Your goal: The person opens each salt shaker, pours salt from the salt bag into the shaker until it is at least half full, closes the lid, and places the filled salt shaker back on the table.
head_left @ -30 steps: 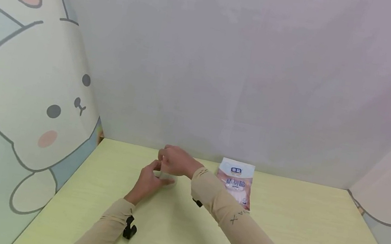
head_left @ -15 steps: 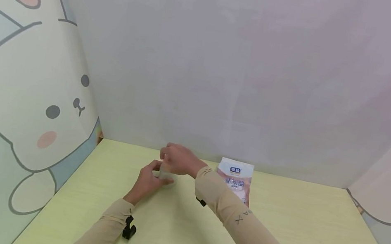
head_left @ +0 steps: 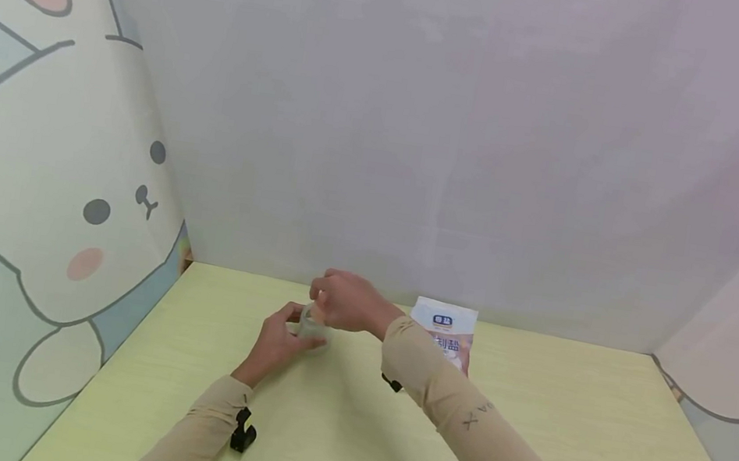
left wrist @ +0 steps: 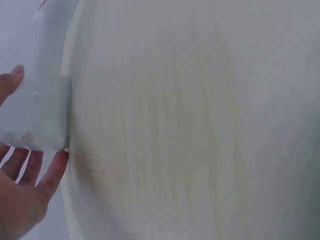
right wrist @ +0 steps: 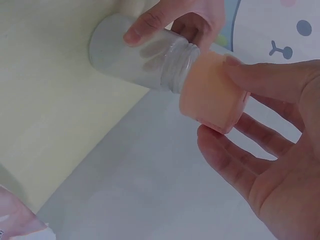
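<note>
A small clear jar (head_left: 311,329) stands near the back of the table, left of centre. My left hand (head_left: 278,342) grips it around its side; the left wrist view shows the thumb on one side of the glass jar (left wrist: 42,112) and the fingers on the other. At the mouth, my right hand (head_left: 355,306) pinches a peach-orange lid (right wrist: 211,92) between thumb and fingers. In the right wrist view the jar's threaded neck (right wrist: 179,66) is bare, and the lid sits tilted at its end, overlapping the rim there.
A pink and white salt packet (head_left: 444,324) lies right of the hands, partly behind the right sleeve (head_left: 459,401). A grey backdrop (head_left: 385,122) rises along the table's (head_left: 561,431) back edge, with a rabbit-print panel (head_left: 50,178) at the left.
My right hand has shifted slightly right with the orange lid, and more of the jar's top shows. The left hand stays on the jar. The right sleeve covers more of the packet.
</note>
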The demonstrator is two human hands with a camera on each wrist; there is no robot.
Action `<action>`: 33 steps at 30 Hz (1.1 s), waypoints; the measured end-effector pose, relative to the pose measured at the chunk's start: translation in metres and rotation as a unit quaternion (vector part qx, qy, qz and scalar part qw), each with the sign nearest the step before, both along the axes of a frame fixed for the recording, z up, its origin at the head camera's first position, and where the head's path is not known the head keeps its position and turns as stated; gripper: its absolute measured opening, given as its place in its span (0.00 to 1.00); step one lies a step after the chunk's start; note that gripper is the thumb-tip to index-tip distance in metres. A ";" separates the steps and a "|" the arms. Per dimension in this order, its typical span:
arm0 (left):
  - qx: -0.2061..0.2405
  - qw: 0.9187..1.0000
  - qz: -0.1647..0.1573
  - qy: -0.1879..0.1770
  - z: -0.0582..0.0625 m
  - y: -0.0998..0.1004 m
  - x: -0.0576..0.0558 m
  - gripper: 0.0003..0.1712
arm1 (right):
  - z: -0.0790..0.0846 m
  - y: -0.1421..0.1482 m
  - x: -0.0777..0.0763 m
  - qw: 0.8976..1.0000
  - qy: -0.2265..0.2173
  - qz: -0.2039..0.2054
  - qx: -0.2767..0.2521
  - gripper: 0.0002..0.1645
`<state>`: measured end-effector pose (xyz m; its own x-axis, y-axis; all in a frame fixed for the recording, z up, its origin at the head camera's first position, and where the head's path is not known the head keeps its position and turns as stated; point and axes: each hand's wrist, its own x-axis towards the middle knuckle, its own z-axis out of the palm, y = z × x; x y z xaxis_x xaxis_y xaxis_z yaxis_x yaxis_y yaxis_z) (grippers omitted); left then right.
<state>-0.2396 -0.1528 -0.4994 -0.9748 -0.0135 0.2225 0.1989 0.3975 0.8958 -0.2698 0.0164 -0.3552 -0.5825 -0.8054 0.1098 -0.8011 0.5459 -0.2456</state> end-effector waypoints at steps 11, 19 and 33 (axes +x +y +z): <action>0.001 1.000 0.012 -0.016 0.000 0.004 0.000 0.31 | -0.003 0.024 0.006 0.999 0.025 -0.019 0.011 0.13; -0.004 1.000 0.019 -0.011 -0.003 0.002 0.000 0.32 | -0.004 0.041 0.013 0.999 0.032 -0.024 -0.006 0.20; -0.010 1.000 0.028 -0.001 -0.003 0.000 0.003 0.33 | -0.011 0.078 0.032 0.998 0.030 -0.038 -0.033 0.14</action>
<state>-0.2369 -0.1529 -0.5020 -0.9729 -0.0636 0.2222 0.1748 0.4263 0.8875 -0.2380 0.0941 -0.3657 -0.6320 -0.7496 0.1966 -0.7725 0.5895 -0.2361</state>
